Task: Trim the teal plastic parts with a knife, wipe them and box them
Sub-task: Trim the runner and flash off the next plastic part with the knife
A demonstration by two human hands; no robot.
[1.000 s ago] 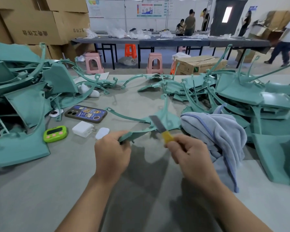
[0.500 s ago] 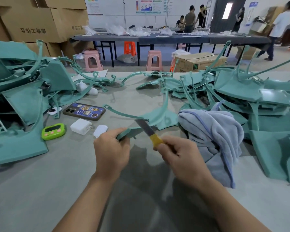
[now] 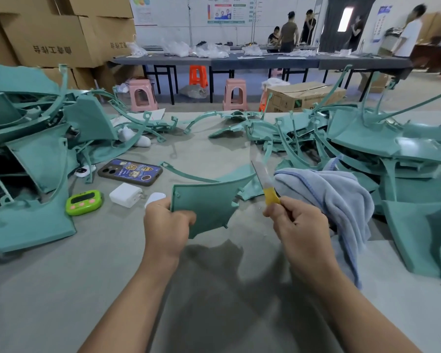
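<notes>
Left hand: The left hand [image 3: 167,225] has a closed grip on the teal part [image 3: 206,202], its fingers curled round the panel's near-left edge.
Right hand: The right hand [image 3: 299,225] has its grip wrapped tight round the yellow handle of the knife [image 3: 264,183]. The blade points up and away, leaning a little to the left.
Teal part: It is a flat panel with curved sides and small tabs, lifted off the surface [image 3: 74,289] in front of the person, its face tipped toward them. Its shadow falls on the grey top below.
Knife and part: The blade stands just beside the panel's far-right corner. From here I cannot tell whether the edge touches it.
Towel: A pale blue towel [image 3: 336,200] lies bunched just right of the knife hand, draped against the heap on that side.
Heaps: More teal parts are stacked in a left pile [image 3: 36,154] and a right pile [image 3: 392,149], with thin curved strips spilling across the far middle of the surface.
Small things: A phone [image 3: 130,172] in a printed case, a green timer [image 3: 84,202] and a white charger [image 3: 125,194] lie between the left pile and the left hand.
Room: Cardboard boxes [image 3: 49,34] are stacked behind the left pile. Pink stools [image 3: 140,95] stand before a long dark table [image 3: 239,62], and a few people stand at the back.
</notes>
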